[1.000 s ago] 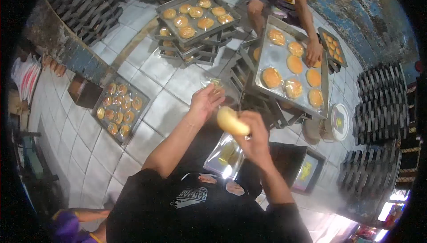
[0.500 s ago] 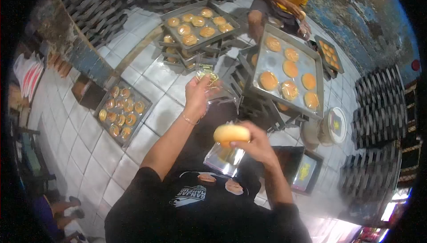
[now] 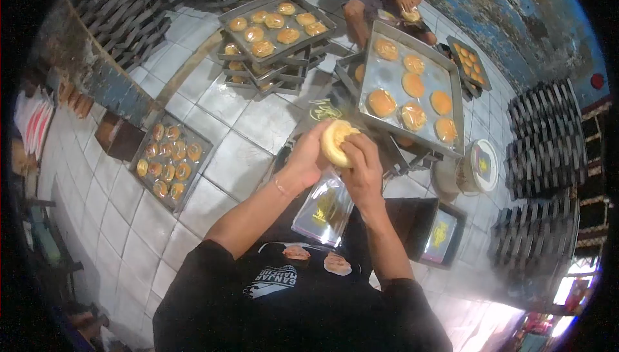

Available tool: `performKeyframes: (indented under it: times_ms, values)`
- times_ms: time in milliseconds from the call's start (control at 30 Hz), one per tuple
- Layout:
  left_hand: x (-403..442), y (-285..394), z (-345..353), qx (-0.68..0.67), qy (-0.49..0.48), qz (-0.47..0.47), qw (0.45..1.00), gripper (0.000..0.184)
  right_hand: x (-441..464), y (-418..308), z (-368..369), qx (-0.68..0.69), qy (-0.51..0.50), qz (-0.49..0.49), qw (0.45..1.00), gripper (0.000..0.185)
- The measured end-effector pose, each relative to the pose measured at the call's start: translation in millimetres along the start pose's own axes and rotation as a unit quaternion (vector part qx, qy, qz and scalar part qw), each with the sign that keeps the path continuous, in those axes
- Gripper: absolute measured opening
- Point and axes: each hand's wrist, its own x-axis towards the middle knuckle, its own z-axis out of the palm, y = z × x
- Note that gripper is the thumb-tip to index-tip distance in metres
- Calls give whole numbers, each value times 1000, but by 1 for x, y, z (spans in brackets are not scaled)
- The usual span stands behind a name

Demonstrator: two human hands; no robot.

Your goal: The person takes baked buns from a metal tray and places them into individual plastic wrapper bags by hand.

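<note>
Buns (image 3: pixel 412 85) are sitting spaced out across the big tray (image 3: pixel 383 76) ahead of you, others are crowding the floor tray (image 3: pixel 193 175) on your left, and more are filling the stack's top tray (image 3: pixel 273 35). You're holding one pale bun (image 3: pixel 335 144) between your left hand (image 3: pixel 306 153) and right hand (image 3: pixel 363 170) now; half a second ago, only your right was gripping it, well below your left.

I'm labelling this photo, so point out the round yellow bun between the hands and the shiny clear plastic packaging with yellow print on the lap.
Round yellow bun (image 3: pixel 333 143): head view, middle of its pale surface.
Clear plastic packaging (image 3: pixel 327 209): head view, its shiny upper face.
</note>
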Motion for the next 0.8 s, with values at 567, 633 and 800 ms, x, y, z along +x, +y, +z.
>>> performKeyframes:
  times_ms: [567,633,800]
  values:
    - [-27,-16,-9,49,-23,163,985,53,3,-9,30,-9,-156,39,987,63]
    - [-22,8,-12,-44,-21,143,989,54,5,-12,28,14,-174,34,984,64]
    - [-2,-30,-2,11,4,214,977,52,10,8,32,17,-197,74,978,59]
